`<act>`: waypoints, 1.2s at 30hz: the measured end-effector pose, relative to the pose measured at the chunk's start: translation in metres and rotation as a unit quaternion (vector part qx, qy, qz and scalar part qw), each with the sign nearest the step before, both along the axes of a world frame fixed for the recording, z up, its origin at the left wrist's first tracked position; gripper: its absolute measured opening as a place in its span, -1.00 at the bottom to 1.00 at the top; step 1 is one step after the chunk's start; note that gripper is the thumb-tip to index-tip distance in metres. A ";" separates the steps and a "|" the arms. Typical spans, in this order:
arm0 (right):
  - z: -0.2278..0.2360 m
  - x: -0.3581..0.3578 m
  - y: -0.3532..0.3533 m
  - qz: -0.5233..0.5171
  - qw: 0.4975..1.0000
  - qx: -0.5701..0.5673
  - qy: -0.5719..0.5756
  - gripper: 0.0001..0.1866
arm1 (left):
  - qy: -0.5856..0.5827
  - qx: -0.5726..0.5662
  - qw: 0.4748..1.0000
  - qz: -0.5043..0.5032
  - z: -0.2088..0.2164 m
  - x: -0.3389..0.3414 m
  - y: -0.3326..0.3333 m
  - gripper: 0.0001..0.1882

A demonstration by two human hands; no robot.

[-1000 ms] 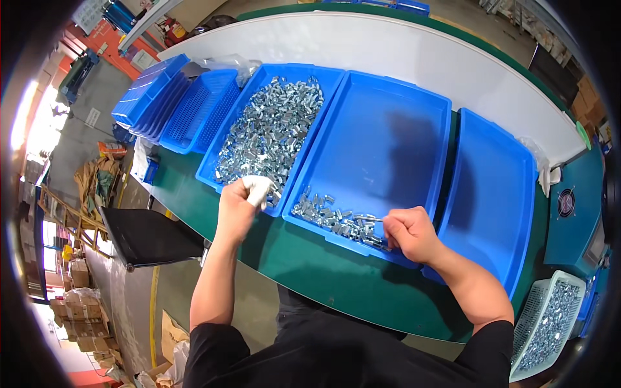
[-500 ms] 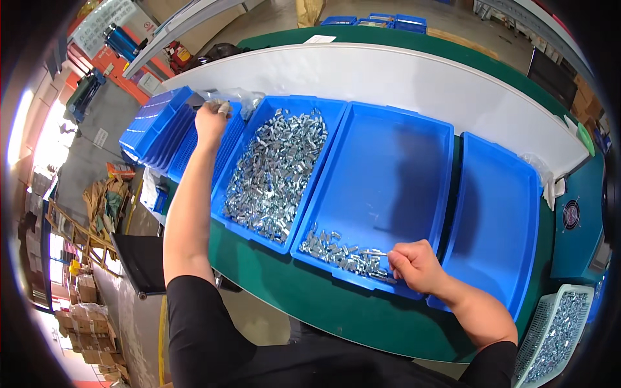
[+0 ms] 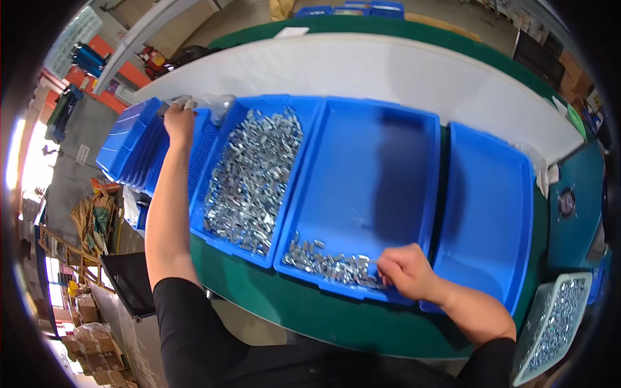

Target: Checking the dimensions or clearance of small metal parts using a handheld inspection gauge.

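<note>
My left hand [image 3: 179, 123] is at the far end of a perforated blue basket [image 3: 202, 145], beside nested blue trays [image 3: 128, 139]. Its fingers are closed, with whitish coverings on the tips; a dark flat edge shows beside them, and what they hold is unclear. Over the near edge of the middle blue tray [image 3: 362, 168], my right hand [image 3: 409, 271] pinches a thin metal piece [image 3: 372, 261]. Small shiny metal parts [image 3: 330, 265] lie along that tray's near wall, just left of this hand. Many similar metal parts [image 3: 253, 178] fill the blue tray to the left.
Another blue tray [image 3: 488, 207] stands at the right on the green table [image 3: 310, 317]. A white panel [image 3: 362, 64] runs behind the trays. A pale basket of metal parts [image 3: 556, 323] and a teal machine [image 3: 569, 226] with a fan are at the far right.
The whole view has shifted, so the trays appear further left. Both hands stay at about the same places relative to the trays, the right still pinching the metal piece.
</note>
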State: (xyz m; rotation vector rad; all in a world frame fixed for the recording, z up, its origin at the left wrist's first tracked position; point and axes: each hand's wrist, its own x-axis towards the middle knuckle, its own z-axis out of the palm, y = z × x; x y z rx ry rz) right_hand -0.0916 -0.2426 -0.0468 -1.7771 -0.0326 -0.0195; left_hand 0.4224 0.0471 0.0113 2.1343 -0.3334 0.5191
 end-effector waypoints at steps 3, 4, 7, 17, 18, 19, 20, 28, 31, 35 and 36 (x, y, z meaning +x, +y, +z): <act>-0.002 0.004 0.000 -0.028 0.999 0.042 0.008 -0.65 | 0.015 -0.037 0.996 -0.085 -0.002 -0.071 -0.013 -0.79; 0.000 0.002 -0.001 -0.045 0.998 0.033 0.013 -0.65 | 0.011 0.026 0.992 -0.125 0.003 -0.118 -0.028 -0.79; 0.003 0.003 0.000 -0.056 0.995 0.079 0.031 -0.63 | 0.006 0.127 0.942 -0.310 0.006 -0.243 -0.054 -0.79; -0.002 0.001 0.007 -0.057 0.995 0.076 0.012 -0.59 | -0.002 0.402 0.801 -0.444 -0.047 -0.340 -0.058 -0.72; -0.004 0.001 0.007 -0.052 0.996 0.076 0.013 -0.59 | -0.006 0.406 0.798 -0.446 -0.050 -0.341 -0.059 -0.72; -0.004 0.001 0.008 -0.048 0.996 0.077 0.013 -0.59 | 0.000 0.395 0.812 -0.429 -0.053 -0.343 -0.060 -0.70; -0.003 0.001 0.008 -0.052 0.995 0.080 0.010 -0.59 | 0.007 0.385 0.827 -0.411 -0.053 -0.344 -0.059 -0.69; -0.005 0.001 0.006 -0.034 0.999 -0.012 -0.007 -0.61 | 0.297 -0.033 0.870 -0.392 -0.053 -0.388 -0.059 -0.90; -0.001 0.000 0.007 -0.013 0.994 -0.088 -0.056 -0.63 | 0.273 -0.002 0.872 -0.406 -0.047 -0.399 -0.057 -0.89; 0.002 0.001 0.009 -0.020 0.997 -0.068 -0.042 -0.65 | 0.231 0.007 0.881 -0.412 -0.051 -0.407 -0.058 -0.89; 0.000 0.000 0.009 -0.025 0.995 -0.081 -0.051 -0.66 | 0.229 -0.010 0.884 -0.408 -0.052 -0.410 -0.060 -0.89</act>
